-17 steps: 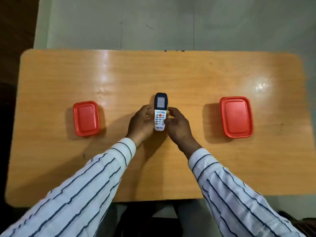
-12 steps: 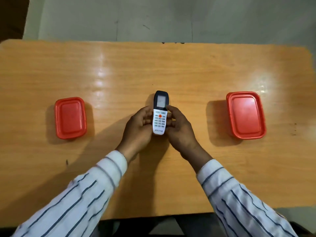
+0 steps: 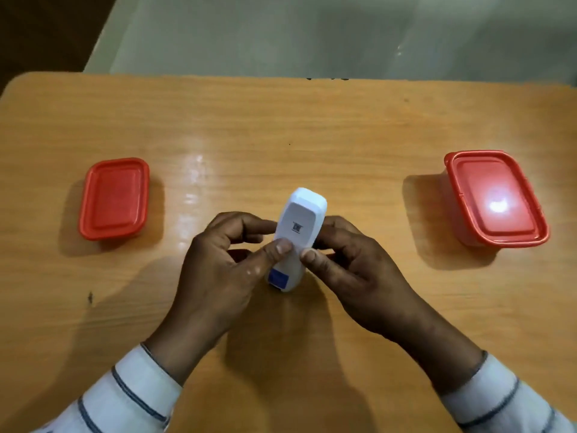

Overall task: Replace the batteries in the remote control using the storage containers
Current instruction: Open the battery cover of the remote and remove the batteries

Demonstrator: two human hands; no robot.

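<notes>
A white remote control (image 3: 300, 220) is held above the middle of the wooden table (image 3: 281, 126), its plain back side up, with a small label and a blue sticker near its lower end. My left hand (image 3: 218, 270) grips its left side, thumb pressed on the back. My right hand (image 3: 349, 270) grips its right side, thumb also on the back. A small red-lidded container (image 3: 114, 198) stands to the left, lid on. A larger red-lidded container (image 3: 495, 198) stands to the right, lid on. No batteries are visible.
The table's far edge borders a pale floor (image 3: 312, 35). My striped shirt sleeves cover the near corners of the view. Bare tabletop lies between the remote and each container.
The remote has been turned over: its buttons faced up before, its back faces up now. Both hands have lifted it closer to the camera, and the view has come nearer.
</notes>
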